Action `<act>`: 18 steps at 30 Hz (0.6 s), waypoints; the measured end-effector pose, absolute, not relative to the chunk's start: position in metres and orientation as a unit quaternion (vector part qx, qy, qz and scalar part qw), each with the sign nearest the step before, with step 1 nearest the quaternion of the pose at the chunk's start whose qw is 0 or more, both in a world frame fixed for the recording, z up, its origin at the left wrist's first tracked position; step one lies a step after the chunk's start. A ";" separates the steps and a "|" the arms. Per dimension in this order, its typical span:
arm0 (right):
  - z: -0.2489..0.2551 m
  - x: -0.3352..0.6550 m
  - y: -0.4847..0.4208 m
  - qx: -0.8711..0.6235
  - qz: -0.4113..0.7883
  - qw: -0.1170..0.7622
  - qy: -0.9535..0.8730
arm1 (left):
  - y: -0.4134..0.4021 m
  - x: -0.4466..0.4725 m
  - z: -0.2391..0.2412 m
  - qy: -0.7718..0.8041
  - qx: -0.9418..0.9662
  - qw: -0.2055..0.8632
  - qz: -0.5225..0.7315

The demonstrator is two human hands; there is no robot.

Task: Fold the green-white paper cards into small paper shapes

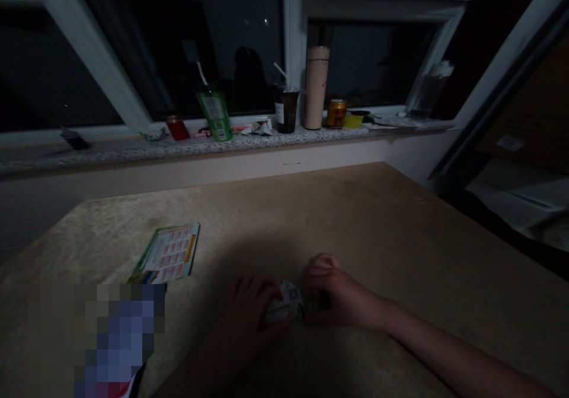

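Note:
Both of my hands rest low on a beige wooden table (pixel 382 220) in dim light. My left hand (pixel 249 309) curls its fingers round the left side of a small folded printed paper (pixel 285 304). My right hand (pixel 331 294) grips the paper's right side with closed fingers. The paper looks crumpled or folded and lies on the table between the two hands. Much of it is hidden by my fingers.
A green and orange printed leaflet (pixel 169 254) lies flat to the left. The granite window sill (pixel 111 149) holds a green pouch (pixel 214 114), a dark cup with straw (pixel 286 108), a tall beige flask (pixel 316 86), an orange can (pixel 336 113) and a red jar (pixel 177 128).

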State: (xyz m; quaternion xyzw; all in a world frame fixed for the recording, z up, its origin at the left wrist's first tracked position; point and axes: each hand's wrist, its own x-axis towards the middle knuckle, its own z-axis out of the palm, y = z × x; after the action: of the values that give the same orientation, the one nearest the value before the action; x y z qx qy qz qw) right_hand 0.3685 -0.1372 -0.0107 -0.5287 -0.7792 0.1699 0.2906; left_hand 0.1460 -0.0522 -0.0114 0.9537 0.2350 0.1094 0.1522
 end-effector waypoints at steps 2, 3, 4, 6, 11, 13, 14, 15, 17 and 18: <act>-0.008 0.369 -0.139 -0.511 0.149 0.286 -0.797 | -0.052 0.147 -0.012 0.224 0.960 0.129 0.108; -0.007 0.368 -0.140 -0.500 0.142 0.282 -0.807 | -0.052 0.148 -0.012 0.218 0.963 0.120 0.106; -0.006 0.368 -0.140 -0.488 0.138 0.281 -0.815 | -0.053 0.148 -0.011 0.211 0.965 0.113 0.103; -0.006 0.368 -0.140 -0.470 0.136 0.277 -0.827 | -0.053 0.149 -0.009 0.200 0.969 0.110 0.092; -0.008 0.369 -0.139 -0.454 0.109 0.257 -0.846 | -0.054 0.146 -0.004 0.182 0.971 0.132 0.085; -0.008 0.370 -0.139 -0.454 0.102 0.251 -0.849 | -0.054 0.145 -0.005 0.180 0.969 0.139 0.092; -0.007 0.370 -0.140 -0.454 0.100 0.248 -0.850 | -0.054 0.145 -0.005 0.182 0.968 0.142 0.098; -0.007 0.371 -0.140 -0.455 0.100 0.246 -0.850 | -0.054 0.144 -0.006 0.186 0.967 0.144 0.102; -0.006 0.371 -0.140 -0.454 0.100 0.246 -0.850 | -0.054 0.144 -0.007 0.196 0.964 0.142 0.111; -0.006 0.371 -0.140 -0.454 0.102 0.246 -0.851 | -0.054 0.144 -0.007 0.200 0.963 0.139 0.116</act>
State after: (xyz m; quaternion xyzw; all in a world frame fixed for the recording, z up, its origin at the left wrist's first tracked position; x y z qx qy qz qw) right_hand 0.3714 -0.1401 -0.0055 -0.4536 -0.8505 0.1016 0.2460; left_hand 0.1441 -0.0537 -0.0072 0.9629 0.2004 0.1157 0.1387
